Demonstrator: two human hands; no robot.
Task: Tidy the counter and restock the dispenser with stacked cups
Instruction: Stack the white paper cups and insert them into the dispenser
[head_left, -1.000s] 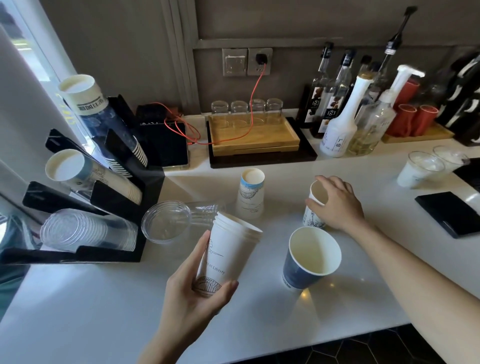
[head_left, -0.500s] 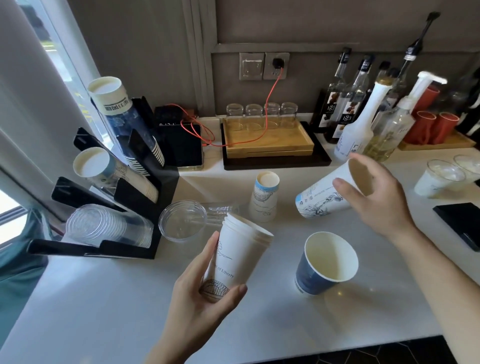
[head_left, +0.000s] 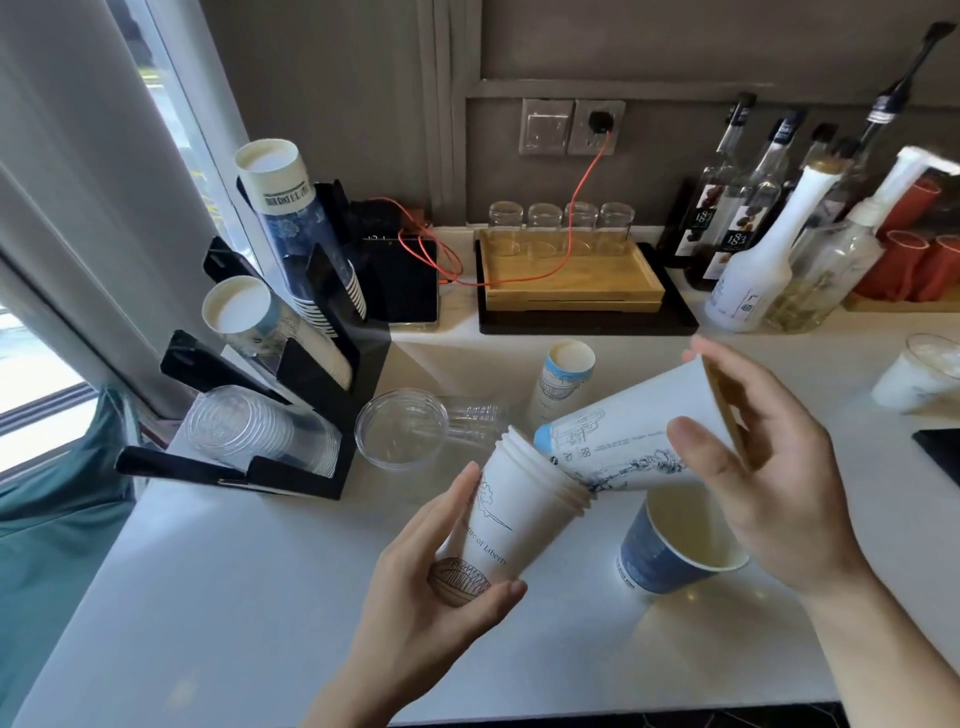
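Both hands' fingers grip cups; the right hand has brought its cup against the left hand's stack

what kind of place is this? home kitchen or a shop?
Most likely a café or drinks counter, not a home kitchen: a black cup dispenser loaded with paper and clear plastic cups, a row of syrup bottles with pourers, and a pump bottle along the wall.

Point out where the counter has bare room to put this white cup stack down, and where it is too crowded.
Bare counter lies in front of the black dispenser, left of the left hand. A smaller patch lies between the blue cup and the counter's front edge. Crowded: around the clear cups lying on their side and the upside-down paper cup, and along the back by the bottles.
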